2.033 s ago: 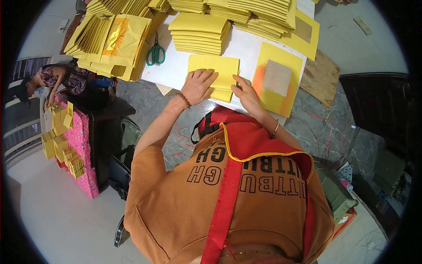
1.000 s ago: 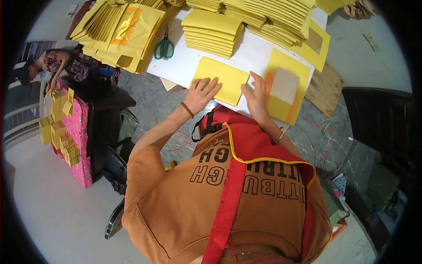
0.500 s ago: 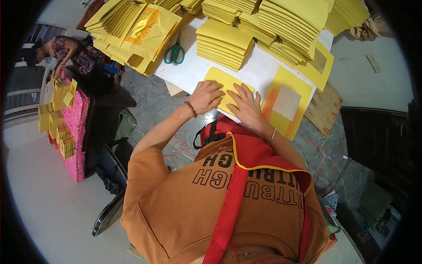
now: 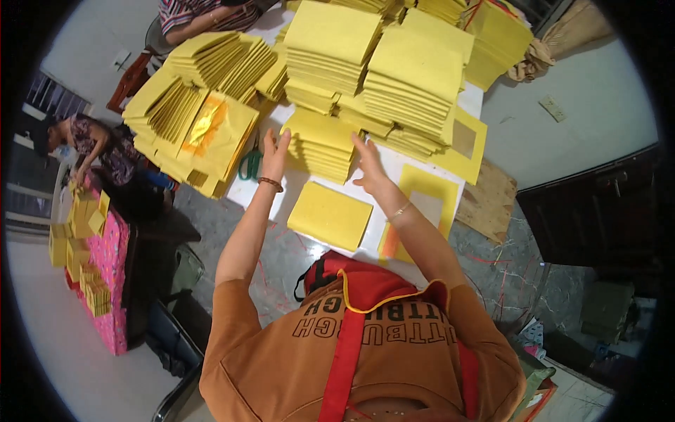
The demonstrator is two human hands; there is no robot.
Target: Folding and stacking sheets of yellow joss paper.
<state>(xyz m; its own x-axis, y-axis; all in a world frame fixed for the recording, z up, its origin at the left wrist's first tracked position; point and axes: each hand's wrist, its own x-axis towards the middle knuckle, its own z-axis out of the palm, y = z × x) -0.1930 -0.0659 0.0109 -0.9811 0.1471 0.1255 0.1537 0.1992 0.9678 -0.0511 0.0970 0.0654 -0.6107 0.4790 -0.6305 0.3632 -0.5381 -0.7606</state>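
Note:
Both my hands reach forward over the table to the two sides of a short stack of folded yellow paper pieces (image 4: 320,151). My left hand (image 4: 275,156) is open at the stack's left edge, fingers pointing away from me. At the right edge is my right hand (image 4: 370,167), fingers apart; whether either hand presses on the stack I cannot tell. Nearer to me, a single folded yellow piece (image 4: 330,216) lies flat. Beside my left hand are green-handled scissors (image 4: 249,166), partly hidden. Under my right forearm lies a yellow sheet (image 4: 448,188) with a grey rectangle and an orange band.
Taller stacks of yellow paper (image 4: 415,63) fill the far side of the white table (image 4: 285,112). More bundles (image 4: 211,105) stand at left, one with orange and gold marking. A co-worker in striped clothing (image 4: 204,17) sits beyond; another person (image 4: 102,144) works by a pink-covered table (image 4: 116,288).
My hands have left the folded yellow piece near the edge and moved forward to the sides of the short stack. The view has shifted, showing more of the table's far side.

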